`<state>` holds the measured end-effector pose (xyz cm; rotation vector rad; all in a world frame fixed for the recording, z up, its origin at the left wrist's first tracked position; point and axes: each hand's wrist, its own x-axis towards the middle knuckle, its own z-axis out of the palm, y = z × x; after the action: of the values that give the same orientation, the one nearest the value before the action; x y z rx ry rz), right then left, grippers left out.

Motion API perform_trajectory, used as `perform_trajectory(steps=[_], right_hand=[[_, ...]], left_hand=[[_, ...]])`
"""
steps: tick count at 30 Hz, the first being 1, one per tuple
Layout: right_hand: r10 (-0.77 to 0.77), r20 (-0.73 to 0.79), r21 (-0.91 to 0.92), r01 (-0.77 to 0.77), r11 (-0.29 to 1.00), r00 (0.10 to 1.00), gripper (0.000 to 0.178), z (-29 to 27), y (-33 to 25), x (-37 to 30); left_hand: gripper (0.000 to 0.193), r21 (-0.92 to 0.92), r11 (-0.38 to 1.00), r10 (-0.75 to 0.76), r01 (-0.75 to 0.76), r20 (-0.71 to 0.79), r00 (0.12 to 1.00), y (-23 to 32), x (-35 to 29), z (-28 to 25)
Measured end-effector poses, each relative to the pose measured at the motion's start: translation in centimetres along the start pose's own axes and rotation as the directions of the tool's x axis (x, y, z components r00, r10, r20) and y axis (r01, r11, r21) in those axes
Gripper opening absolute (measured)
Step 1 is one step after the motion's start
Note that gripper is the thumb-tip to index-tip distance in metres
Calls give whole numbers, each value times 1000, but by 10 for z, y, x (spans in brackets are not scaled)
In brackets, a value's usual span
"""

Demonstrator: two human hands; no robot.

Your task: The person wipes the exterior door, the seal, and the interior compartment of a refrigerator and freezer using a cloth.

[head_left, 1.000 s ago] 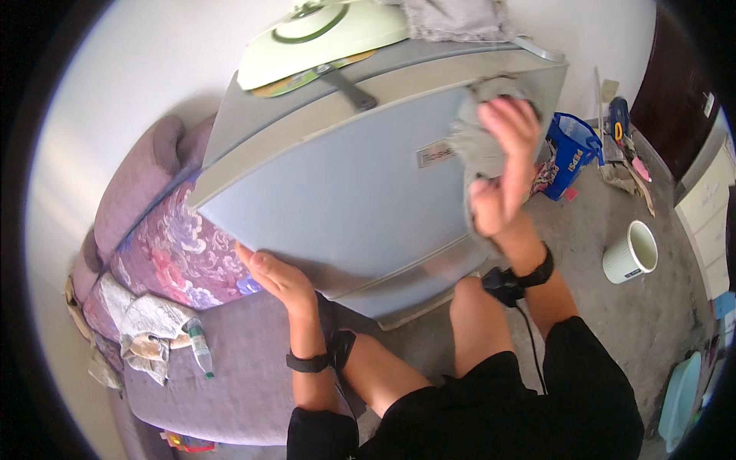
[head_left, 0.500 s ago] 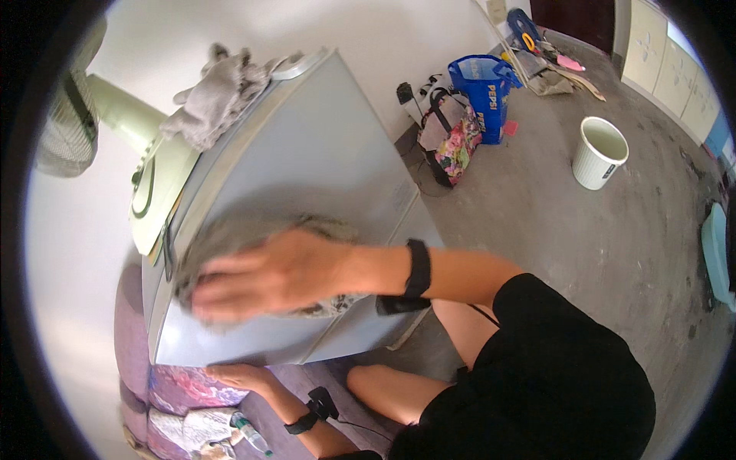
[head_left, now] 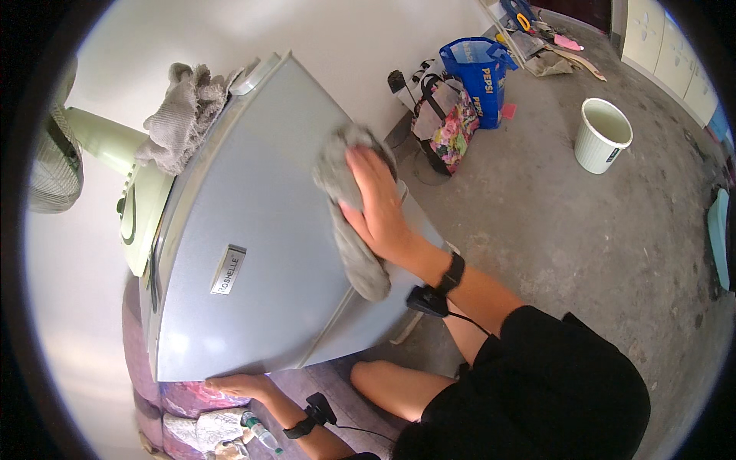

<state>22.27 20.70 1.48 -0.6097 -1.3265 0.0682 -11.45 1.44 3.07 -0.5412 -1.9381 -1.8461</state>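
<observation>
My right hand [head_left: 381,201] presses a grey rag [head_left: 359,261] against the silver-grey door of a refrigerator [head_left: 268,176]. The rag lies close to the door's right edge, with one end hanging toward the seam between the doors. Low at the refrigerator's near side, my left hand [head_left: 239,385] rests along the edge with its fingers stretched out, partly hidden. A small metal badge [head_left: 228,270] shows on the upper door. On top of the refrigerator lies a crumpled grey cloth [head_left: 182,115] beside a pale green fan [head_left: 138,211].
A purple sofa [head_left: 132,330] stands at the left, with a plastic bottle [head_left: 262,432] and white cloth [head_left: 203,429] on it. Beyond the refrigerator are a floral bag [head_left: 454,130], a blue shopping bag [head_left: 475,77] and a white bucket [head_left: 602,142]. Pale cabinets [head_left: 675,61] line the far right.
My right hand has swept the rag rightward and upward across the door, uncovering the badge. My left hand stays at the refrigerator's edge. The view has shifted slightly.
</observation>
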Motion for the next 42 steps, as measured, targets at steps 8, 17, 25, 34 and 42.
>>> perform_trajectory(steps=[8, 17, 25, 34, 42], right_hand=[[-256, 59, 60, 252, 966, 965, 71, -6, -1, 82], [36, 44, -11, -35, 999, 998, 71, -22, 59, -53], [-173, -46, 354, 178, 918, 984, 64, 8, 8, 135], [-166, -47, -27, 165, 986, 985, 73, 24, 25, -9], [-74, -68, 24, 76, 997, 995, 78, 49, 0, -87]], left_hand=[[84, -25, 999, 38, -36, 94, 995, 52, -35, 11], [85, 71, 984, 161, -162, 23, 987, 35, -18, 6], [80, 66, 965, 259, -255, -53, 965, 28, -5, 4], [63, 120, 960, 256, -255, 0, 967, 47, -20, 0], [52, -459, 877, 282, -143, 249, 927, 23, -16, 12]])
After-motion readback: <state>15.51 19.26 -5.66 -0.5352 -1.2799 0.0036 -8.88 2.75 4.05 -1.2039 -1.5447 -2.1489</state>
